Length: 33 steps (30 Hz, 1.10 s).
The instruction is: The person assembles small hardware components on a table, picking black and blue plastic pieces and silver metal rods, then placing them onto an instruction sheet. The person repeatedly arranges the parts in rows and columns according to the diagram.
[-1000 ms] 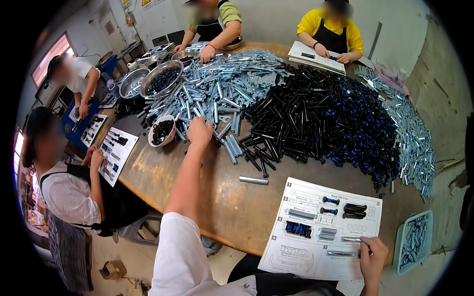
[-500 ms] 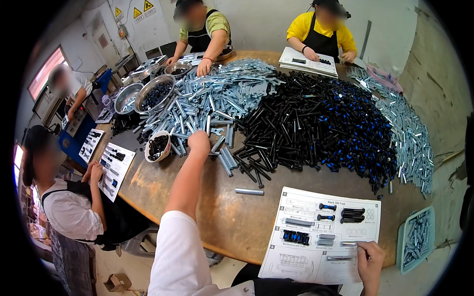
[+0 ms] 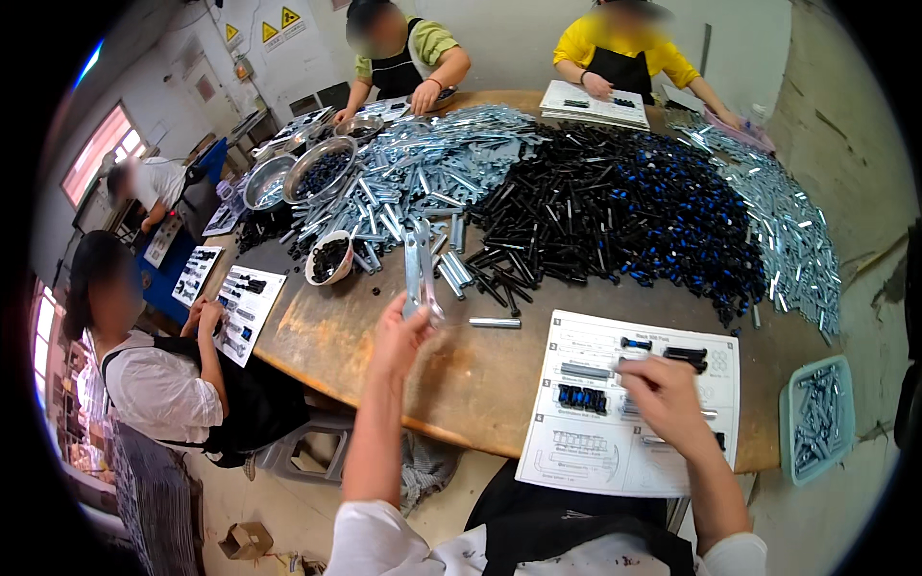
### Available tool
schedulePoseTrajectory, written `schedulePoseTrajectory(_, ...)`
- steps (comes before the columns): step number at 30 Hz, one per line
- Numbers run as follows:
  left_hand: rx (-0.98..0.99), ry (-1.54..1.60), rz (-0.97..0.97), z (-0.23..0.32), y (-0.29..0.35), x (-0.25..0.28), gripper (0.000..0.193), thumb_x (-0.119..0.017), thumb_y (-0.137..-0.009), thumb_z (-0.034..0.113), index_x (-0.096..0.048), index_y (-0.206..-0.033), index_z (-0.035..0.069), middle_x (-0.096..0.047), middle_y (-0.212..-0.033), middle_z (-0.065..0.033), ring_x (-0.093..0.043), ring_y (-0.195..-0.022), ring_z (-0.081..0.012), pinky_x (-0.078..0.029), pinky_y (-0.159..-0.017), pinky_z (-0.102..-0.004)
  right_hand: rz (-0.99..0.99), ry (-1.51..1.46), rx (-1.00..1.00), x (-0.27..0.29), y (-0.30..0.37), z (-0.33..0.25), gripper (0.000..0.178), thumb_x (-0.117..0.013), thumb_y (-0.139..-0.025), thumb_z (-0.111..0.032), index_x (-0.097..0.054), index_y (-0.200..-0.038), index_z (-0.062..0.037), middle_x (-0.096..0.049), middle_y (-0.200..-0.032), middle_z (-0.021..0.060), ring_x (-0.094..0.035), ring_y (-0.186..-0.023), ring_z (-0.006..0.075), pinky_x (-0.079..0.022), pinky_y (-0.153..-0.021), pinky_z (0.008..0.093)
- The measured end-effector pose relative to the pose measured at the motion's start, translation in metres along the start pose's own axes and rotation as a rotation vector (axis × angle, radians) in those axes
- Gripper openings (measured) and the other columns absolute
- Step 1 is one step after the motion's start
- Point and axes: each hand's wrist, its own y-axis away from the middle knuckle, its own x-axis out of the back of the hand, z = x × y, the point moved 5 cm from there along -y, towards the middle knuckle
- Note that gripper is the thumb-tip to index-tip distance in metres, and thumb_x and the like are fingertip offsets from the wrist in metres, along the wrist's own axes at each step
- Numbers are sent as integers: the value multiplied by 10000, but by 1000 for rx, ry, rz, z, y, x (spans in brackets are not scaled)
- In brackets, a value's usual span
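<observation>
Flat silver open-end wrenches (image 3: 413, 264) stand upright in my left hand (image 3: 399, 336), raised over the table's near side, its fingers closed round their lower ends. My right hand (image 3: 665, 396) hovers over the printed sheet (image 3: 531, 451) with thumb and fingertips pinched; whatever they hold is blurred. On that sheet lie a blue-banded black bolt (image 3: 635, 344), black bolts (image 3: 685, 355), a grey tube (image 3: 584, 371) and a row of blue-and-black bolts (image 3: 582, 398). Silver tubes (image 3: 709, 414) show partly behind the right hand. A loose silver tube (image 3: 495, 324) rests on the table between my hands.
Heaps of wrenches (image 3: 461, 130), black bolts (image 3: 567, 206), blue-banded bolts (image 3: 706, 250) and silver pieces (image 3: 797, 250) cover the table's far side. A white bowl (image 3: 341, 276) holds black parts. A pale green basket (image 3: 846, 422) stands at the right. Several co-workers sit or stand around.
My left hand has come back from the pile's edge, now holding wrenches. My right hand has moved up and left across the sheet, from its lower right part to its middle.
</observation>
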Motion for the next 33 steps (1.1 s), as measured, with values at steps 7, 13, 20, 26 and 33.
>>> schedulePoseTrajectory(7,-116,175,-133,-38,126,-159,378,-655,-910,23,-517,-1261,54,-658,-1077,-56,-677,-910,-139,-593,-737,-288,87,-386,-16,-53,-27,-42,299,-712,-840,-95,-638,-1112,5,-705,-865,99,-658,-739,129,-528,-675,280)
schedulePoseTrajectory(13,-69,70,-384,-47,157,-202,274,-588,-970,59,-506,-1231,49,-624,-1070,-16,-599,-950,-78,-499,-827,-250,190,-605,-108,-42,6,1,136,-605,-940,-51,-663,-1027,35,-695,-805,55,-626,-689,74,-517,-593,231)
schedulePoseTrajectory(20,-5,85,-433,-63,183,-242,435,-416,-1060,172,-317,-1464,43,-517,-1305,-65,-545,-1126,-115,-487,-928,-288,348,-524,-210,-28,33,1,179,-594,-955,-93,-687,-1040,34,-659,-800,21,-557,-678,57,-462,-604,221)
schedulePoseTrajectory(26,-186,-105,-562,-79,201,-258,600,-471,-1005,106,-181,-1524,28,-383,-1430,-119,-408,-1328,-227,-330,-1108,-345,397,-188,11,-20,54,-5,311,-645,-879,-95,-669,-1181,-23,-640,-1084,131,-625,-916,256,-502,-786,335)
schedulePoseTrajectory(33,-150,-540,-922,-110,242,-275,550,-578,-937,176,-377,-1389,-65,-559,-1239,-311,-573,-1121,-480,-476,-941,-458,194,-36,-34,21,116,17,411,-653,-830,-29,-630,-1240,-35,-610,-1167,144,-628,-961,253,-514,-794,313)
